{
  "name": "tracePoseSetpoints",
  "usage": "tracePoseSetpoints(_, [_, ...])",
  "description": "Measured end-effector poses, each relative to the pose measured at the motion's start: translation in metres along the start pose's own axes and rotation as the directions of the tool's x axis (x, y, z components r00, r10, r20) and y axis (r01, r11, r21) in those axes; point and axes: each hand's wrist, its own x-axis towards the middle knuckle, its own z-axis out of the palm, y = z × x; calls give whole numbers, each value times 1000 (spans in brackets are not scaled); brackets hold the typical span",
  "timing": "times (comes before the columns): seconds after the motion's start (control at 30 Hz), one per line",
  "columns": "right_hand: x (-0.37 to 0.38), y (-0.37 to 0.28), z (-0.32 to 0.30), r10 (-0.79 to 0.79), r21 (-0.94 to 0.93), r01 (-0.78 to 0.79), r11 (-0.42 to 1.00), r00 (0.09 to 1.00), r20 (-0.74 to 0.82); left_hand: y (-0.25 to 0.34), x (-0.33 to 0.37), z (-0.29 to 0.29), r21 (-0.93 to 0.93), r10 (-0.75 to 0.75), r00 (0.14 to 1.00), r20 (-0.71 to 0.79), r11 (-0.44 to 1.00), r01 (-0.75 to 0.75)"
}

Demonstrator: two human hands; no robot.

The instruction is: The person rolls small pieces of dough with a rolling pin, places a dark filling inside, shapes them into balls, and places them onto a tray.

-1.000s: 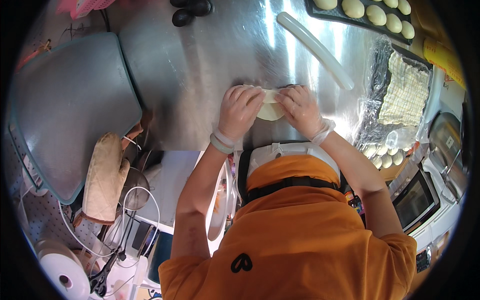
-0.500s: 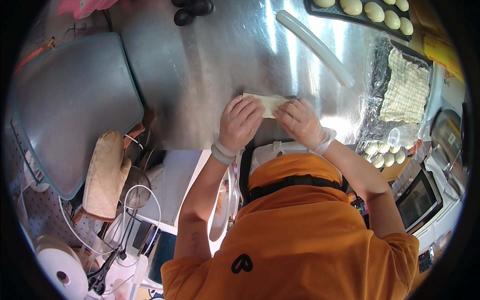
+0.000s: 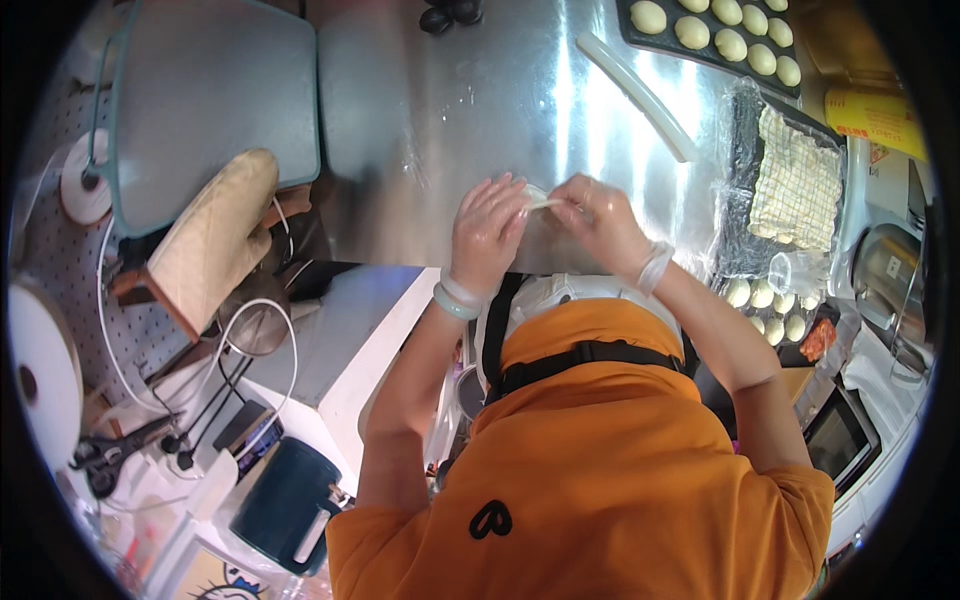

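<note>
A small pale piece of dough [image 3: 540, 203] is held above the steel table's near edge, seen nearly edge-on between my hands. My left hand [image 3: 487, 235], in a clear plastic glove, keeps its fingers together and rather straight, holding the dough's left side near the thumb. The gloved right hand [image 3: 607, 228] pinches the right end between thumb and fingers. Part of the dough is hidden by my fingers. Beyond my hands, a long, slightly curved whitish rod [image 3: 637, 97] lies on the table.
A dark tray of round dough balls [image 3: 730, 43] stands far right. Nearer, a lattice-patterned dough sheet [image 3: 797, 180] lies on plastic wrap, with more dough balls [image 3: 775, 300] below. Several dark round pieces [image 3: 450, 15] sit far back. Left are a grey board [image 3: 215, 110] and an oven mitt [image 3: 215, 235].
The dough has gone from lying flat, broad face up, to being lifted and seen edge-on. My right hand has turned into a pinch, and the whole view has shifted.
</note>
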Motion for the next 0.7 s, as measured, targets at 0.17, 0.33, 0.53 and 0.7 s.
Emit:
tracePoseSetpoints(0.17, [44, -39, -32, 292, 229, -351, 908, 922, 255, 20, 32, -32, -337, -401, 907, 130, 842, 421])
tracePoseSetpoints(0.33, [75, -80, -70, 249, 312, -393, 865, 876, 412, 35, 72, -77, -589, -450, 806, 385, 552, 590])
tracePoseSetpoints(0.53, [93, -110, -91, 141, 140, -188, 972, 946, 292, 30, 65, -81, -766, -596, 765, 243, 366, 528])
tracePoseSetpoints(0.7, [64, -124, -36, -227, -491, 348, 799, 930, 289, 14, 35, -33, -703, -318, 678, 662, -578, 415])
